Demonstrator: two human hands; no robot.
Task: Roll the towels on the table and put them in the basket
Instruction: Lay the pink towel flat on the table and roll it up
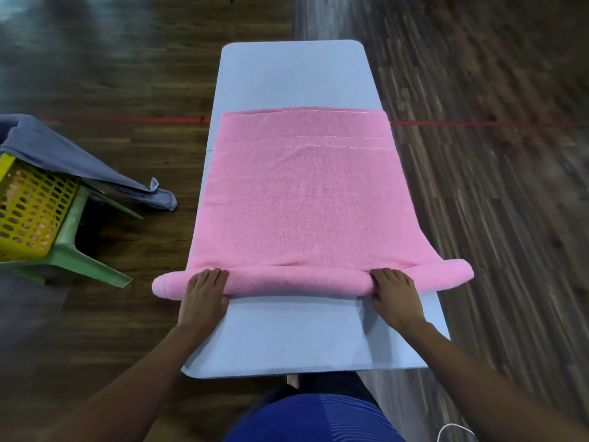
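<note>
Basket (32, 202) cut off left; towel (299, 199) overhangs table (293, 78)

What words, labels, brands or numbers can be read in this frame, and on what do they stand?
None readable. The pink towel, the pale blue table, the yellow basket and the grey cloth draped over it show no lettering; the towel bears only stitched lines.

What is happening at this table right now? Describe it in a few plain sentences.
A person is rolling a pink towel on a light blue table. The left hand and right hand both grip the rolled near end; the rest of the towel lies flat. A yellow basket sits on a green stool to the left, with a grey cloth draped over it.
</note>
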